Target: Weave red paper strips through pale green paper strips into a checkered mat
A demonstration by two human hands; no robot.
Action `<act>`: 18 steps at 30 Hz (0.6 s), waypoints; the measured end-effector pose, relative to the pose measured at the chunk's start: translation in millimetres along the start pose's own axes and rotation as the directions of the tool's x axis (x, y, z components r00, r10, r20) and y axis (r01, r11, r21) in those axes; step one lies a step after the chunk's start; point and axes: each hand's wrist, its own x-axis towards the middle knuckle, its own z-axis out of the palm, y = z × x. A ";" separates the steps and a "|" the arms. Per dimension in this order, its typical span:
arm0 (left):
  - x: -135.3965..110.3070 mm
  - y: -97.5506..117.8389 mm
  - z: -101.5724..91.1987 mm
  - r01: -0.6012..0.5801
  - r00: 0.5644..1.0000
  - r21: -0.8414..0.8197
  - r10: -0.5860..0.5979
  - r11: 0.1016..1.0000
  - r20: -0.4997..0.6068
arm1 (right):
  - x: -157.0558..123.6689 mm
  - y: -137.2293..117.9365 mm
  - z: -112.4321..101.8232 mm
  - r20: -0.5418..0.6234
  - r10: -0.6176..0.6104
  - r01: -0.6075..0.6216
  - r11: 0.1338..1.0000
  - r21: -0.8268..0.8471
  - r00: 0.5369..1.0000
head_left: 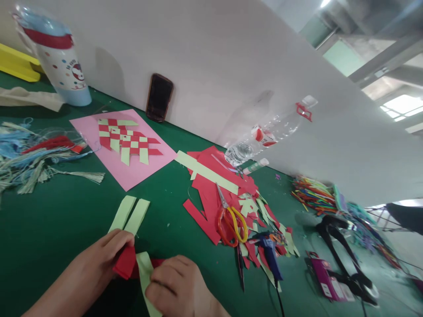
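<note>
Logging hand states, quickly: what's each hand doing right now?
Left hand: closed, holding folded red paper.
Right hand: closed, fingers curled on a pale-green strip.

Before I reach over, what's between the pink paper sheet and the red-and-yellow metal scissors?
Head view: green tabletop, a long pale green paper strip and red paper pieces.

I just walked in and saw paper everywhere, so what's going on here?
A person is handling paper strips: the left hand holds folded red paper, with pale green strips extending beyond it, while the right hand grips another strip. Woven red-and-green pieces lie on a pink sheet. Scissors rest on red scraps.
</note>
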 end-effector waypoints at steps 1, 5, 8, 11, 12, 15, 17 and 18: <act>0.1 -0.6 0.8 0.006 1.000 -0.007 -0.006 1.000 0.023 | 0.7 -1.6 -1.3 0.023 -0.017 0.018 0.999 -0.030 1.000; 0.2 -5.5 3.7 0.005 0.997 -0.018 -0.004 1.000 0.073 | 8.2 -7.7 -8.6 0.079 -0.043 0.049 0.996 -0.070 0.996; -0.6 -9.1 8.0 -0.025 1.000 0.022 0.025 0.999 -0.008 | 15.5 -10.6 -14.4 0.133 -0.093 0.103 0.993 -0.065 0.987; -2.0 -11.8 11.8 -0.082 0.996 0.064 0.085 0.995 -0.040 | 18.5 -12.3 -16.1 0.153 -0.087 0.103 0.990 -0.100 0.984; -2.5 -12.6 12.4 -0.100 0.994 0.069 0.102 0.993 -0.036 | 18.6 -12.6 -15.8 0.150 -0.080 0.097 0.989 -0.113 0.985; -4.2 -15.6 13.1 -0.140 0.990 0.062 0.142 0.988 -0.021 | 18.1 -11.9 -13.9 0.135 -0.072 0.089 0.988 -0.128 0.988; -5.1 -18.1 13.9 -0.160 0.987 0.057 0.161 0.986 -0.021 | 18.4 -10.5 -12.6 0.132 -0.066 0.083 0.989 -0.126 0.989; -5.4 -19.6 14.7 -0.167 0.986 0.058 0.168 0.984 -0.019 | 18.7 -9.6 -12.0 0.129 -0.063 0.080 0.989 -0.127 0.990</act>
